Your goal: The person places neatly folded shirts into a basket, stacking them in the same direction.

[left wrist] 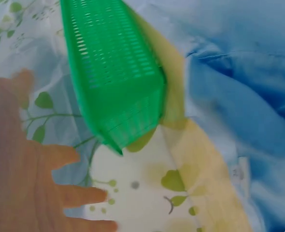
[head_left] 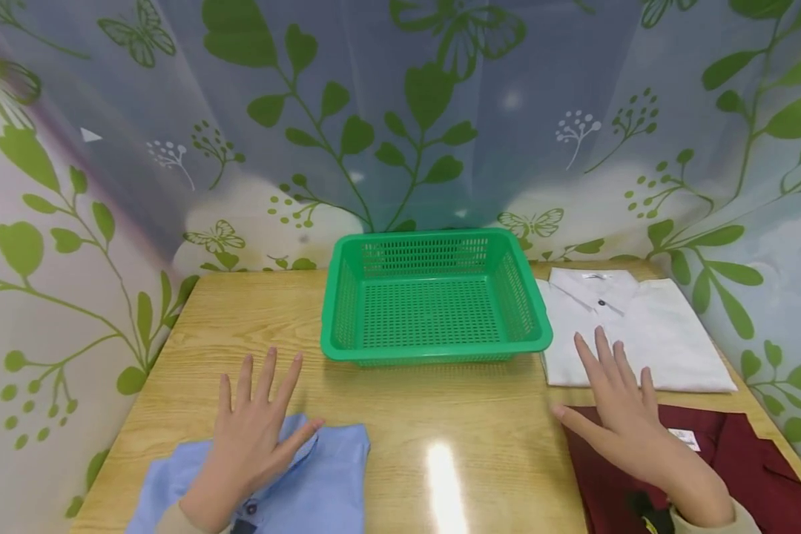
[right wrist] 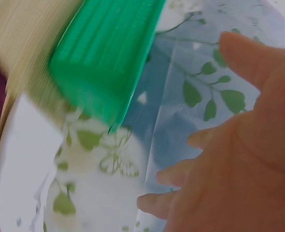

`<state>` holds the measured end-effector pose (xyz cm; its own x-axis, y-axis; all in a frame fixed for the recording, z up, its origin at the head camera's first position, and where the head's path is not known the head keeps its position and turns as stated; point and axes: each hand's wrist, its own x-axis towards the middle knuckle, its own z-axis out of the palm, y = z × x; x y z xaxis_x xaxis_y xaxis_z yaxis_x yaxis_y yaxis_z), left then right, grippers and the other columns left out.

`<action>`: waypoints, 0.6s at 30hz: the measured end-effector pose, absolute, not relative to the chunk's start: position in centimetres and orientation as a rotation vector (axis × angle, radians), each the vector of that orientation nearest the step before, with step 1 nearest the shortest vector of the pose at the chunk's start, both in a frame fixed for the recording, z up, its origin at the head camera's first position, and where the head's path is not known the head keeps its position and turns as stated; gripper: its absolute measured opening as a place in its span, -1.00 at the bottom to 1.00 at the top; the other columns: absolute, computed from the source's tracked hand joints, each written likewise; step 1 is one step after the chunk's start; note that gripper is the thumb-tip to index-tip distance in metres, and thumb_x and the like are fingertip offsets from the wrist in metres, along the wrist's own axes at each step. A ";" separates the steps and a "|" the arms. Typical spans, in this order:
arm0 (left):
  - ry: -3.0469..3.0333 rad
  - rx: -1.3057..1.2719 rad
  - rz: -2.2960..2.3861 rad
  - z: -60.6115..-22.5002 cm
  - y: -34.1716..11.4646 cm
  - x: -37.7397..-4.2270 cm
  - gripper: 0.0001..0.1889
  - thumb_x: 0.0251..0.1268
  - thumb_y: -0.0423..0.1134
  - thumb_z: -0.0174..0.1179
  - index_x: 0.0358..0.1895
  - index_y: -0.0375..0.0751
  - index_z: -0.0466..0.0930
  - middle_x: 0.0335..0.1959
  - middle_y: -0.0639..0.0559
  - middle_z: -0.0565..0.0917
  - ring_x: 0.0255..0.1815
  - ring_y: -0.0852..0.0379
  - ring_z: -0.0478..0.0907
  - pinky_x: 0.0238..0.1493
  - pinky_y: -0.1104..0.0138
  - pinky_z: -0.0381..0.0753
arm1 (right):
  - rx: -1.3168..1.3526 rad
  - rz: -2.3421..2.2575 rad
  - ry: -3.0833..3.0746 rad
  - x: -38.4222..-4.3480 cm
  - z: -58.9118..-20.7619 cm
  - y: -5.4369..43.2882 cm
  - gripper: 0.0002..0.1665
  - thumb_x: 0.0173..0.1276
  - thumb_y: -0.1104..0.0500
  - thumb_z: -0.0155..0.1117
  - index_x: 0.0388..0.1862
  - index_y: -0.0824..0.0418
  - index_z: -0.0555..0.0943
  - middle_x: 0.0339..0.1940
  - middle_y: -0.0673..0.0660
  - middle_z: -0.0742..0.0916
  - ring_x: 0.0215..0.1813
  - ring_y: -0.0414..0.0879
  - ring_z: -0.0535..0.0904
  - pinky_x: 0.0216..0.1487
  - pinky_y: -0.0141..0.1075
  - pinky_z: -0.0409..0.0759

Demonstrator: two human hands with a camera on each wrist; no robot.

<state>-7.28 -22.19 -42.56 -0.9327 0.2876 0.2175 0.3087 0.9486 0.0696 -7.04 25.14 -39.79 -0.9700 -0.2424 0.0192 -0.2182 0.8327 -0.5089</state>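
In the head view my left hand (head_left: 250, 437) is spread with straight fingers above a folded light blue shirt (head_left: 334, 475). Over a folded maroon shirt (head_left: 727, 482) and close to the front of a folded white shirt (head_left: 667, 341), my right hand (head_left: 624, 423) is spread likewise. Neither hand holds anything. A green plastic basket (head_left: 434, 348) with slotted walls stands between and beyond them, with nothing inside. The left wrist view has the left hand (left wrist: 31, 169) beside the basket and blue shirt; the right wrist view has the right hand (right wrist: 234, 145) with fingers apart.
The wooden table (head_left: 400, 423) carries all these things. A patterned curtain (head_left: 387, 133) with green leaves and butterflies encloses the back and both sides. The basket stands near the table's back edge, and its right side meets the white shirt's left edge.
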 end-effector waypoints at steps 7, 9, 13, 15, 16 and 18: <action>-2.994 -0.318 -0.209 -41.1 -23.8 -5.6 -0.35 0.45 0.01 0.13 0.52 -0.10 0.23 0.36 -0.42 0.37 0.27 -0.51 0.34 0.16 -0.42 0.25 | -0.374 -1.295 2.656 -5.5 -39.3 22.8 0.09 0.46 -0.04 0.24 0.65 -0.08 -0.29 0.63 0.25 -0.10 0.58 0.30 -0.25 0.33 0.46 -0.14; -2.997 -0.268 -0.233 -41.0 -24.5 -5.2 -0.37 0.45 -0.02 0.14 0.49 -0.14 0.27 0.32 -0.45 0.40 0.23 -0.53 0.38 0.12 -0.43 0.27 | -0.342 -1.379 2.561 -5.1 -39.4 22.0 0.04 0.49 -0.06 0.19 0.64 -0.15 -0.29 0.63 0.21 -0.07 0.58 0.27 -0.18 0.32 0.41 0.01; -2.976 -0.159 -0.279 -41.2 -26.4 -4.5 -0.42 0.45 -0.02 0.14 0.41 -0.23 0.35 0.25 -0.49 0.45 0.16 -0.55 0.41 0.06 -0.44 0.29 | -0.392 -1.544 2.431 -4.8 -40.0 20.2 -0.09 0.56 0.03 0.10 0.64 -0.16 -0.21 0.62 0.21 0.05 0.56 0.29 -0.01 0.36 0.03 0.30; -2.993 -0.093 -0.297 -41.4 -27.5 -4.1 -0.43 0.47 -0.01 0.11 0.38 -0.28 0.37 0.23 -0.53 0.44 0.14 -0.58 0.39 0.03 -0.45 0.28 | -0.448 -1.670 2.321 -4.7 -40.5 19.3 -0.15 0.59 0.13 0.05 0.64 -0.09 -0.17 0.60 0.26 0.09 0.54 0.34 0.03 0.33 -0.21 0.36; -3.017 -0.053 -0.299 -41.5 -28.1 -3.9 -0.43 0.48 0.01 0.09 0.37 -0.30 0.37 0.22 -0.55 0.43 0.13 -0.60 0.38 0.02 -0.46 0.28 | -0.451 -1.716 2.257 -4.7 -40.8 18.8 -0.18 0.60 0.15 0.02 0.64 -0.09 -0.15 0.60 0.25 0.11 0.54 0.32 0.04 0.30 -0.33 0.35; -3.080 0.034 -0.324 -41.6 -29.2 -3.4 -0.40 0.51 0.05 0.03 0.37 -0.35 0.35 0.22 -0.59 0.41 0.12 -0.65 0.35 0.00 -0.46 0.27 | -0.433 -1.799 2.099 -4.5 -41.1 17.8 -0.23 0.62 0.17 -0.05 0.64 -0.05 -0.15 0.59 0.26 0.11 0.55 0.29 0.03 0.36 -0.30 0.26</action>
<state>-3.44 -29.17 -41.62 -0.9988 -0.0267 0.0417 -0.0174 0.9779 0.2082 -4.52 17.81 -41.14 -0.8953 -0.4416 -0.0592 -0.0091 0.1510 -0.9885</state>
